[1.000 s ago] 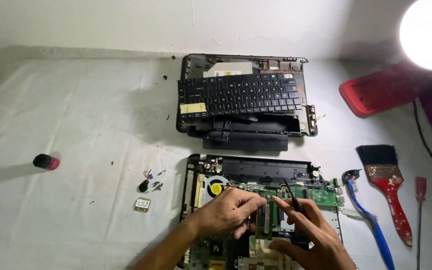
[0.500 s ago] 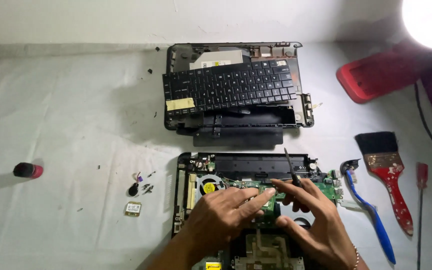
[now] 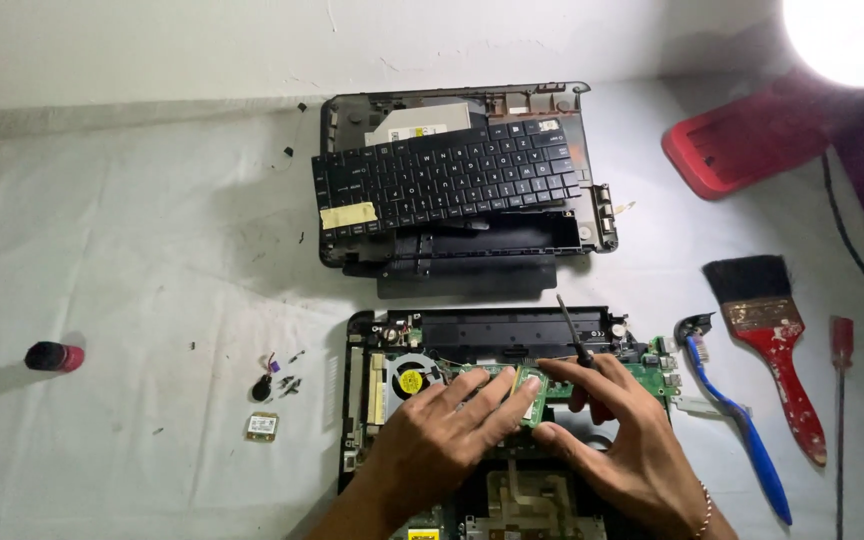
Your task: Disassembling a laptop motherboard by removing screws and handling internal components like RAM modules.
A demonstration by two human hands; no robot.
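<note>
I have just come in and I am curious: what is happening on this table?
A person works on an opened black laptop base. The left hand presses fingers on the green circuit board, while the right hand holds a thin black screwdriver upright beside it. The removed black keyboard lies on another casing behind.

At twelve o'clock my detached black keyboard lies across an empty laptop shell. At two sits a red tray; at three, my red-handled paintbrush, blue toothbrush and red screwdriver. At nine, a small red-and-black bottle, loose screws and a little wireless card.
</note>
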